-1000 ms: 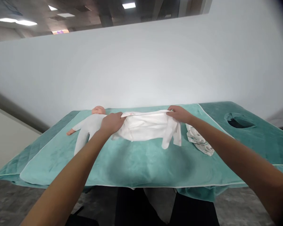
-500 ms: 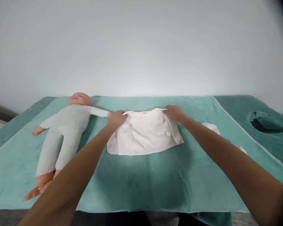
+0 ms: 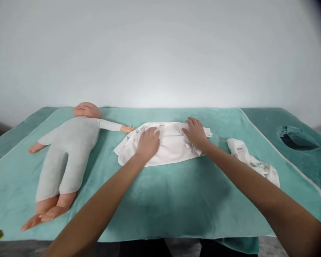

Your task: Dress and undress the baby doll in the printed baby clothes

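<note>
A white baby shirt [image 3: 168, 146] lies spread on the green sheet, its neckline with a small printed label toward the wall. Patterned fabric with green prints shows at its left sleeve. My left hand [image 3: 149, 143] rests on the left half of the shirt, palm down, fingers stretched forward. On the right half, near the shoulder, my right hand [image 3: 195, 132] lies with its fingers apart. A baby doll [image 3: 75, 137] in a pale body suit lies on its back to the left, one arm reaching to the shirt's left sleeve.
A crumpled white printed baby garment [image 3: 242, 151] lies right of the shirt, partly behind my right forearm. The green sheet [image 3: 160, 203] covers a padded table with a face hole [image 3: 299, 138] at the right. A pale wall [image 3: 160, 53] stands behind.
My hands have let go of the shirt's shoulders. The shirt has gone from being held up to lying flatter, and both hands now rest on it with fingers spread.
</note>
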`<act>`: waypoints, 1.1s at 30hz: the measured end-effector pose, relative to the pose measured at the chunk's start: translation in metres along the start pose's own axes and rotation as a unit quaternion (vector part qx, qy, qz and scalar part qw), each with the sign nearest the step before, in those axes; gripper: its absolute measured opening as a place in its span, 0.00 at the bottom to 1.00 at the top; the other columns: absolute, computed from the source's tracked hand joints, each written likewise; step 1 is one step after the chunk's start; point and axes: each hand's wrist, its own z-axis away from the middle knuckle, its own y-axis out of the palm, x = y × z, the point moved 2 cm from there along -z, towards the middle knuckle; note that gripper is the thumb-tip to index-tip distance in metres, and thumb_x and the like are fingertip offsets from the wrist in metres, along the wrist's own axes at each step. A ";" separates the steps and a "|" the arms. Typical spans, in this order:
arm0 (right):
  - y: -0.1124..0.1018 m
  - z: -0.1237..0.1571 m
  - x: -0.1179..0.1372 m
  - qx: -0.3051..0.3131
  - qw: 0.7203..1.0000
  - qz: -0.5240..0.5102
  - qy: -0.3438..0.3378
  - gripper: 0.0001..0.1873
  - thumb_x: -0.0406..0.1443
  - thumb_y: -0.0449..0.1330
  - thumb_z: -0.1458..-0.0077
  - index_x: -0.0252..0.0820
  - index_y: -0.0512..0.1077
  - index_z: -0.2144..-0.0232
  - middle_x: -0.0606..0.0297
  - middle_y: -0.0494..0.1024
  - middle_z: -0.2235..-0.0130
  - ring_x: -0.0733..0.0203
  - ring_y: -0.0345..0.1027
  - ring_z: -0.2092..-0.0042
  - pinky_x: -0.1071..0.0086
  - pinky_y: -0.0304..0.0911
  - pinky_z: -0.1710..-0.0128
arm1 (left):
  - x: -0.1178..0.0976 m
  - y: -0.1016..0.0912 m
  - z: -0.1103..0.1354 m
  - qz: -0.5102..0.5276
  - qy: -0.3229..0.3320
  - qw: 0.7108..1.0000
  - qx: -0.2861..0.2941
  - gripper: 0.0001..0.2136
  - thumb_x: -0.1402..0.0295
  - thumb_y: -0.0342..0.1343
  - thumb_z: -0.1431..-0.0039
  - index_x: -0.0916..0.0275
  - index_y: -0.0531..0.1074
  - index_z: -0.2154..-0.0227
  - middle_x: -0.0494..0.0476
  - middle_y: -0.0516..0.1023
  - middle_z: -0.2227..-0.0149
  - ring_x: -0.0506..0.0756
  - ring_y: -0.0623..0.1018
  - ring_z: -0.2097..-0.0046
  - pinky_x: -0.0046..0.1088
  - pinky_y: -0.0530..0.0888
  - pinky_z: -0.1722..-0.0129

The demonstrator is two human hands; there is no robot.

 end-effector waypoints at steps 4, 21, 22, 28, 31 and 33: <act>-0.012 0.066 0.007 -0.002 0.999 -0.024 -0.043 0.24 0.45 0.54 0.35 0.43 0.66 0.41 0.52 0.65 0.35 0.43 0.57 0.35 0.47 0.52 0.35 | -0.046 -0.009 0.060 0.056 0.181 0.982 0.005 0.18 0.62 0.49 0.31 0.56 0.67 0.40 0.63 0.70 0.38 0.62 0.72 0.40 0.45 0.69 0.41; -0.036 0.142 -0.004 -0.014 0.997 -0.074 -0.013 0.14 0.32 0.51 0.36 0.42 0.76 0.56 0.54 0.78 0.51 0.50 0.68 0.51 0.57 0.63 0.51 | -0.060 -0.015 0.102 0.017 0.036 0.998 -0.052 0.08 0.73 0.51 0.35 0.61 0.76 0.61 0.60 0.77 0.64 0.59 0.75 0.59 0.38 0.70 0.58; -0.036 0.145 -0.004 -0.017 0.995 -0.091 -0.023 0.13 0.33 0.52 0.36 0.42 0.77 0.58 0.54 0.78 0.53 0.50 0.68 0.51 0.58 0.63 0.50 | -0.062 -0.016 0.103 0.028 0.031 0.997 -0.058 0.07 0.71 0.52 0.35 0.61 0.76 0.63 0.60 0.76 0.66 0.59 0.74 0.60 0.38 0.70 0.59; -0.028 0.138 -0.029 -0.034 0.937 -0.305 0.169 0.17 0.48 0.57 0.39 0.44 0.76 0.60 0.57 0.80 0.56 0.53 0.73 0.55 0.60 0.70 0.55 | -0.046 -0.028 0.103 0.106 -0.121 0.975 -0.154 0.05 0.67 0.52 0.37 0.58 0.72 0.68 0.58 0.75 0.64 0.58 0.75 0.58 0.38 0.72 0.54; -0.024 0.117 -0.057 -0.057 0.909 -0.300 0.283 0.26 0.50 0.54 0.39 0.38 0.71 0.49 0.50 0.79 0.53 0.55 0.75 0.64 0.63 0.71 0.69 | -0.006 -0.040 0.104 0.130 -0.288 0.924 -0.217 0.09 0.68 0.45 0.35 0.60 0.71 0.61 0.62 0.73 0.59 0.61 0.73 0.51 0.45 0.70 0.47; -0.022 0.100 -0.076 -0.046 0.895 -0.290 0.336 0.30 0.51 0.56 0.40 0.34 0.69 0.46 0.48 0.81 0.58 0.57 0.74 0.72 0.64 0.68 0.74 | 0.027 -0.045 0.105 0.150 -0.390 0.883 -0.214 0.12 0.66 0.42 0.33 0.62 0.70 0.56 0.65 0.73 0.57 0.63 0.72 0.49 0.47 0.68 0.45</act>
